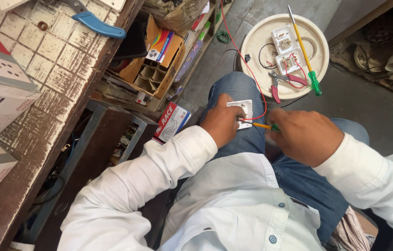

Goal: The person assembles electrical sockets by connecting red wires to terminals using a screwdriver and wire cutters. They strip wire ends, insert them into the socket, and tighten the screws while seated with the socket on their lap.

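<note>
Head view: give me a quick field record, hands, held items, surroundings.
left hand: holds a white switch plate on the knee
right hand: grips a yellow-green screwdriver, tip at the plate
red wire: runs from the plate up to the round tray
round tray: cream, holds two white switch units, red-handled pliers, long yellow-green screwdriver
left side: worn tiled bench, cardboard box on a shelf

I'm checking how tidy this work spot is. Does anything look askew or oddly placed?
Nothing is broken or spilled. The left hand steadies a white switch plate on the knee, not on a bench, while the right hand works a small screwdriver. A long yellow screwdriver overhangs the round plate.
</note>
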